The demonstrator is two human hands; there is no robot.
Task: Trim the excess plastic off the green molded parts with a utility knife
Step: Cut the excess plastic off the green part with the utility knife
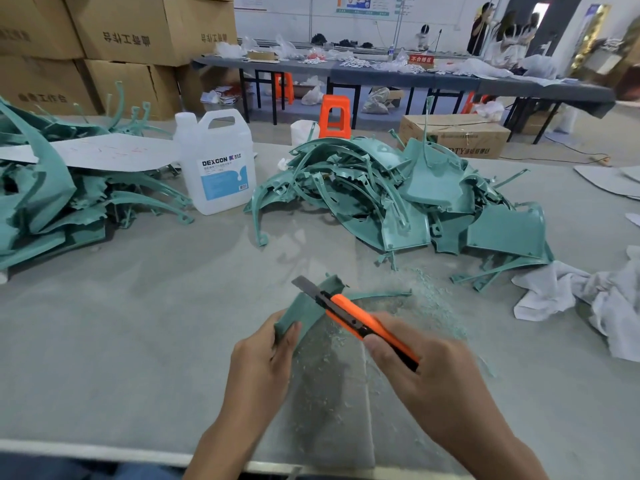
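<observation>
My left hand (pixel 265 358) grips the near end of a green molded part (pixel 310 304), held tilted above the table. My right hand (pixel 426 368) is closed around an orange utility knife (pixel 353 315) whose extended blade lies across the part's upper edge. A thin green strip (pixel 381 295) sticks out to the right from the part. Green shavings (pixel 429 296) are scattered on the table around and under my hands. A large heap of green parts (pixel 408 199) lies beyond the knife, and another pile (pixel 59 206) sits at the left.
A white DEXCON jug (pixel 216 164) stands between the two piles. A white rag (pixel 588 299) lies at the right. A grey sheet (pixel 104 152) rests on the left pile. Cardboard boxes, an orange stool (pixel 334 116) and people at a long table are behind.
</observation>
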